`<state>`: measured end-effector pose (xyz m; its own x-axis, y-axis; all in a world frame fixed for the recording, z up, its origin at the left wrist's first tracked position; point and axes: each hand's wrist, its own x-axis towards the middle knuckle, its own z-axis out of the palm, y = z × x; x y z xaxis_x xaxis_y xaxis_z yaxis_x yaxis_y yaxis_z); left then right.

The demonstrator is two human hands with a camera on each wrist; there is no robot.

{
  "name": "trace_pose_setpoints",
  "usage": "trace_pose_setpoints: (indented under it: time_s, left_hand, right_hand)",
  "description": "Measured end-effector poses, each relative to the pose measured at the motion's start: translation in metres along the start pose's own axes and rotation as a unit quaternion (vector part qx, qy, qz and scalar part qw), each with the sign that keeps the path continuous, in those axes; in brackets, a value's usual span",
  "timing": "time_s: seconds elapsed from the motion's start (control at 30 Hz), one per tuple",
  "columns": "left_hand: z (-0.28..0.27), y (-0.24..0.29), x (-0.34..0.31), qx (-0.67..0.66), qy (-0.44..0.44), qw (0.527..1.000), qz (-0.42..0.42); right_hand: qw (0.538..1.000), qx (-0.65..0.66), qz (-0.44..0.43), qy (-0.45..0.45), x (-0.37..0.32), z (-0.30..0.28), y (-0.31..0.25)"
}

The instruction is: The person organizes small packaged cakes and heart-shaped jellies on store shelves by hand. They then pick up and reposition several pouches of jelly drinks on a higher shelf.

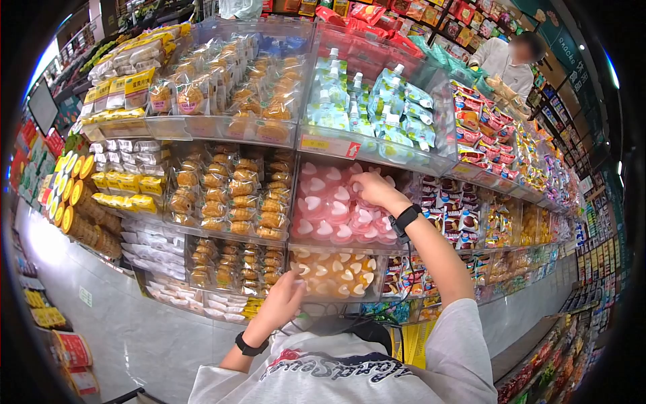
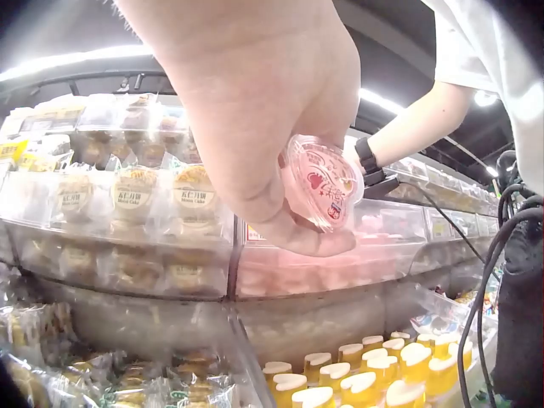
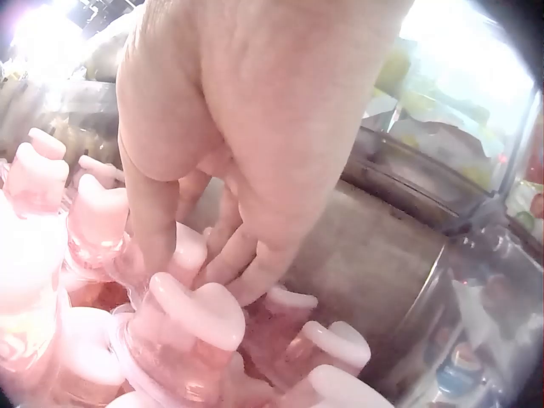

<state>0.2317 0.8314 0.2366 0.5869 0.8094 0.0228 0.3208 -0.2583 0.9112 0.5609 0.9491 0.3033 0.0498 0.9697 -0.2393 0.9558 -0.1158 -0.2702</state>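
In the left wrist view my left hand (image 2: pixel 255 110) grips a pink heart-shaped jelly cup (image 2: pixel 323 183), its printed lid facing outward. In the head view that hand (image 1: pixel 282 301) is low, in front of the lower bins, and the cup is hidden. My right hand (image 1: pixel 374 190) reaches into a clear bin of pink jelly cups (image 1: pixel 319 205) with white heart-shaped bases turned up. Seen from the right wrist, its thumb and fingers (image 3: pixel 155 229) point down around one pink jelly cup (image 3: pixel 189 245) at the edge of the pile, several more beside it.
Below lies a bin of yellow-orange jelly cups (image 1: pixel 333 273). Wrapped cakes (image 1: pixel 229 195) fill the bins to the left, and spouted pouches (image 1: pixel 397 101) stand above. Black cables (image 2: pixel 501 255) hang beside my body. Another person (image 1: pixel 508 60) stands behind the display.
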Motion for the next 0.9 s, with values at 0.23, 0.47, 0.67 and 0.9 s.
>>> trace_pose_setpoints:
  time_s: [0.23,0.47,0.67,0.9]
  left_hand:
    - [-0.001,0.003,0.000,-0.028,-0.014,0.999,-0.027]
    - [0.001,-0.006,0.001,-0.018,-0.003,1.000,-0.009]
    - [-0.001,-0.003,-0.001,-0.011,-0.007,1.000,-0.008]
    - [0.000,-0.003,-0.001,-0.002,-0.007,1.000,-0.021]
  right_hand:
    - [1.000,-0.018,-0.015,-0.020,0.000,-0.007,-0.004]
    - [0.991,0.045,0.002,0.129,0.029,0.002,0.017]
    - [0.985,0.021,-0.019,0.172,0.048,0.026,0.034]
    - [0.988,0.134,0.013,0.070,0.050,0.018,0.035]
